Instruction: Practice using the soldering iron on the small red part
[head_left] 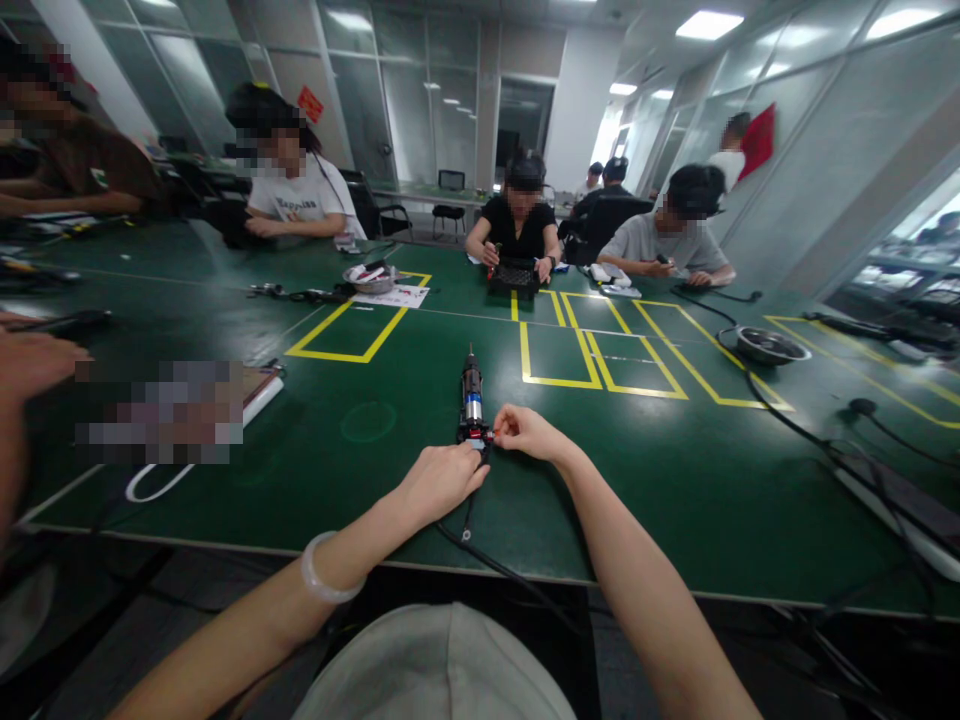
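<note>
A slim power tool, apparently an electric screwdriver with its casing off, lies on the green table with its thin bit pointing away from me. Its black front, silver-and-blue motor section and red parts near the rear are exposed. My left hand rests over the rear end with its fingers closed on it. At the tool's right side, my right hand pinches beside a small red part; what sits between the fingertips is too small to make out. A black cable with a small ring runs from the tool's rear toward me.
Yellow tape rectangles mark the table beyond the tool. A phone-like device with a white strap lies to the left, near another person's hand. Metal bowls and cables stand further out. Several people sit around the table.
</note>
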